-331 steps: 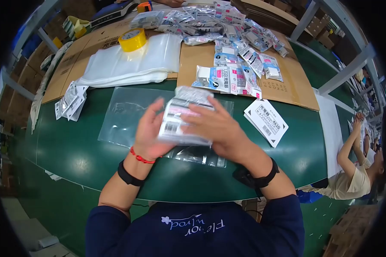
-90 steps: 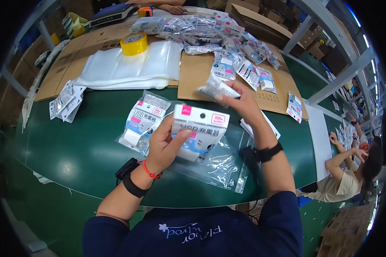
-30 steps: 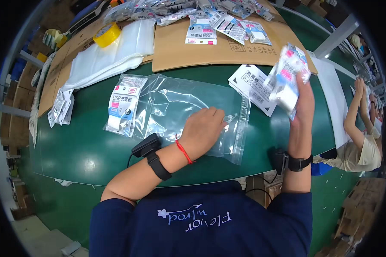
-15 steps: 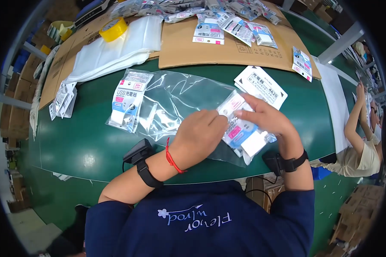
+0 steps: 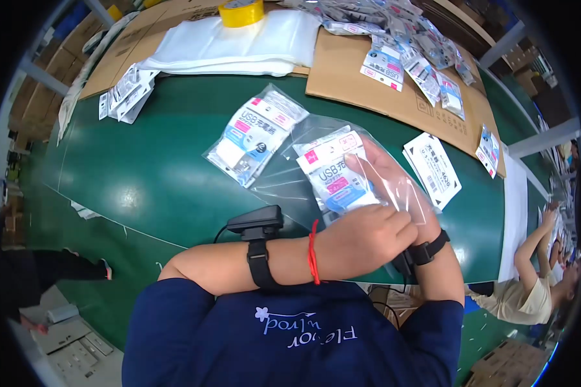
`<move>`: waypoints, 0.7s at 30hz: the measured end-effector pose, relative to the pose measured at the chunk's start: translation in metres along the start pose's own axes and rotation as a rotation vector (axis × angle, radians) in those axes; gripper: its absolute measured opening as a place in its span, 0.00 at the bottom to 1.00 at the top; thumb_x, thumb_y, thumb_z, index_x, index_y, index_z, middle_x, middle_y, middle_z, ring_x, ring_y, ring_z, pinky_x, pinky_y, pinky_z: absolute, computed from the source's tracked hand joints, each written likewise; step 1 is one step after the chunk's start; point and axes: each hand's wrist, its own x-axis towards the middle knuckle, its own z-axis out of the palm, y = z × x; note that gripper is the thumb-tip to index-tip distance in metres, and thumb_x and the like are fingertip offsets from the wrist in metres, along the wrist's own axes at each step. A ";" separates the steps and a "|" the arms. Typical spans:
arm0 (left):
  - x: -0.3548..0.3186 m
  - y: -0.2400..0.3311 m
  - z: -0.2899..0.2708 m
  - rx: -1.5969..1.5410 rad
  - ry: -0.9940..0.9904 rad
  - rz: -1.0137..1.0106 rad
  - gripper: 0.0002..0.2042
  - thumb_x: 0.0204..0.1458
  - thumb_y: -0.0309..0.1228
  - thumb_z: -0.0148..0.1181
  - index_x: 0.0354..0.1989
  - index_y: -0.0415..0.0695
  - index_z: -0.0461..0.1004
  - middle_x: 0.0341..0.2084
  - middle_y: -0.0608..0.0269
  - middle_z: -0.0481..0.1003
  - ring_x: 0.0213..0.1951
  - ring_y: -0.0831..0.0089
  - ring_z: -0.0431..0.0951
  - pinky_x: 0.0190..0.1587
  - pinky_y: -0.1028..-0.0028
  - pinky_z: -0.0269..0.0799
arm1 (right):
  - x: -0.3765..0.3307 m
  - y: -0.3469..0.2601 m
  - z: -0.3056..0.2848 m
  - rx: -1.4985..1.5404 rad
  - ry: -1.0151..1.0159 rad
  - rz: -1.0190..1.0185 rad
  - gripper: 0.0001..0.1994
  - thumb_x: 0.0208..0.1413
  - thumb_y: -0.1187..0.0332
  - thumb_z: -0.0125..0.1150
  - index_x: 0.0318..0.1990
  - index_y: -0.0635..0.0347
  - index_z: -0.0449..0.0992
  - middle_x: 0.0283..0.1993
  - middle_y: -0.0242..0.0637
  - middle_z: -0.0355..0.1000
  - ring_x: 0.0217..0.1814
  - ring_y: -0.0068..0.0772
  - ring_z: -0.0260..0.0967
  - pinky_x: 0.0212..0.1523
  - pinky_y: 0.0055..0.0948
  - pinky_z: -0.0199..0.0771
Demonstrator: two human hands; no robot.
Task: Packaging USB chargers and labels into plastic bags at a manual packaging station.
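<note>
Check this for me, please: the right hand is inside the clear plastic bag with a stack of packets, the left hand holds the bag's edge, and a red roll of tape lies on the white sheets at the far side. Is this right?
Not quite. The roll of tape is yellow, not red; the head view shows it on the white sheets. The rest stands: the right hand is inside the clear plastic bag with the packets, and the left hand holds the bag's edge.

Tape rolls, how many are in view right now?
1. A yellow tape roll sits at the top edge of the picture, on the stack of white bags at the far side of the table. Others may lie out of view.
</note>
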 end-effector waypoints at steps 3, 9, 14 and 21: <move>-0.002 0.005 0.005 -0.022 0.071 0.003 0.06 0.41 0.25 0.54 0.29 0.41 0.68 0.24 0.60 0.65 0.26 0.67 0.70 0.31 0.71 0.68 | 0.018 0.022 0.007 -0.045 0.083 -0.134 0.21 0.62 0.62 0.54 0.57 0.65 0.62 0.54 0.40 0.67 0.55 0.25 0.65 0.56 0.28 0.67; -0.011 0.021 0.014 -0.079 0.045 0.109 0.07 0.41 0.27 0.55 0.29 0.40 0.68 0.25 0.62 0.66 0.28 0.69 0.70 0.31 0.73 0.68 | 0.051 0.053 0.039 0.267 0.486 -0.340 0.22 0.63 0.62 0.52 0.59 0.64 0.60 0.53 0.38 0.68 0.52 0.23 0.66 0.53 0.27 0.68; -0.015 0.016 0.000 -0.121 0.096 0.155 0.08 0.41 0.28 0.55 0.29 0.39 0.68 0.25 0.63 0.66 0.29 0.70 0.70 0.32 0.74 0.69 | 0.025 0.028 0.024 -0.079 0.423 -0.141 0.18 0.63 0.63 0.52 0.55 0.66 0.67 0.46 0.37 0.72 0.46 0.24 0.69 0.45 0.24 0.71; -0.022 0.012 0.002 -0.169 0.080 0.131 0.07 0.41 0.28 0.55 0.28 0.40 0.68 0.25 0.63 0.66 0.29 0.70 0.70 0.32 0.75 0.69 | 0.027 0.035 0.015 0.060 0.406 -0.041 0.15 0.60 0.65 0.56 0.47 0.68 0.73 0.39 0.36 0.75 0.38 0.24 0.73 0.36 0.19 0.72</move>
